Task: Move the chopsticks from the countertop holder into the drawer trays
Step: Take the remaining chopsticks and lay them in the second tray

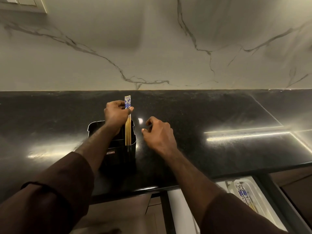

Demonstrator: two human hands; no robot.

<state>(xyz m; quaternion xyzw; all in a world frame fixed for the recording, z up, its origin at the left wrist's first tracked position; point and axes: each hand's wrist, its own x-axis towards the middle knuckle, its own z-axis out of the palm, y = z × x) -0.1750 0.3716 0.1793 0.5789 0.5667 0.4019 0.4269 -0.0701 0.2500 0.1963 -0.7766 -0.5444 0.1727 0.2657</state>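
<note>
A black holder (118, 149) stands on the dark countertop, left of centre. Wooden chopsticks (128, 127) with blue-and-white patterned tops stand upright in its right compartment. My left hand (116, 114) is closed around their upper part, thumb and fingers pinching below the patterned ends. My right hand (158, 132) hovers just right of the holder, fingers loosely curled and holding nothing. At the lower right an open drawer holds a white tray (253, 188) with more blue-patterned chopsticks (244, 195) lying in it, partly hidden by my right forearm.
The glossy black countertop (219, 119) runs the width of the view and meets a white marble backsplash (152, 48) behind. The drawer's dark frame (276, 198) juts out below the counter edge at the right. A cabinet corner (25, 4) shows at top left.
</note>
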